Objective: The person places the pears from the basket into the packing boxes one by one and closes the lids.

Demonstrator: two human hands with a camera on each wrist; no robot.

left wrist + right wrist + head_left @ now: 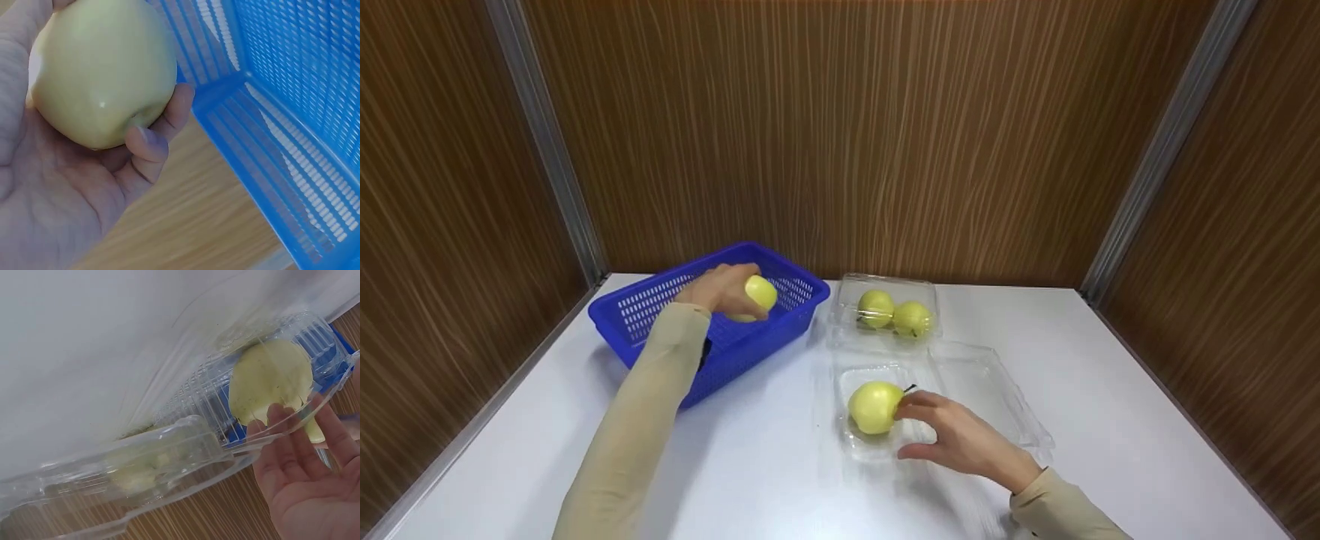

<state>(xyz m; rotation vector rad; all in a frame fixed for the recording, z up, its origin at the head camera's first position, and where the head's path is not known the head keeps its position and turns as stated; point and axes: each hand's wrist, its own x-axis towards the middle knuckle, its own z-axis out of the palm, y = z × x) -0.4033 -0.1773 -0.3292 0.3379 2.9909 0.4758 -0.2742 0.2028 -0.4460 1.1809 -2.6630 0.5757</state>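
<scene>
My left hand grips a yellow-green apple above the blue plastic basket. In the left wrist view, the fingers curl round this apple, and the basket wall stands beside it. Another apple sits in the near half of an opened clear plastic clamshell box. At its right side is my right hand, thumb and fingers apart. In the right wrist view its fingertips overlap the boxed apple; I cannot tell whether they touch it.
Behind the opened box stands a lidded clear box holding two apples. The open lid lies to the right on the white table. Wood-grain panels enclose the back and both sides.
</scene>
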